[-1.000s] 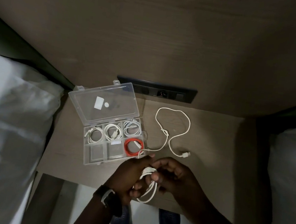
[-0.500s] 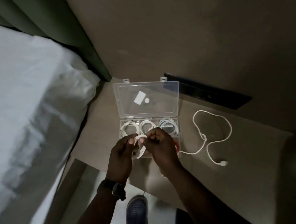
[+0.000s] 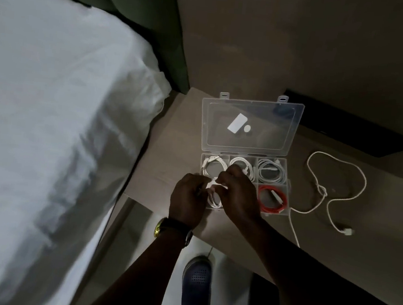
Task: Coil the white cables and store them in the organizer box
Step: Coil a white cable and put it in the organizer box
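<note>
A clear organizer box [image 3: 287, 185] lies open on the bedside table, its lid [image 3: 252, 127] tipped back. Three coiled white cables fill the far row, among them one at the far right [image 3: 271, 172]. A red cable [image 3: 271, 199] sits in the near right compartment. My left hand [image 3: 187, 197] and my right hand [image 3: 237, 195] both grip a coiled white cable [image 3: 214, 196] over the near left part of the box. Whether the coil rests inside a compartment is hidden by my fingers. A loose white cable [image 3: 335, 187] lies knotted on the table to the right.
A bed with white sheets [image 3: 50, 125] presses against the table's left side. A dark socket panel [image 3: 359, 135] is set in the wall behind the table [image 3: 168, 149]. A blue shoe [image 3: 197, 277] stands on the floor below the table's front edge.
Both hands carried the coiled white cable from in front of the table up to the near left of the box. The view swung left and closer.
</note>
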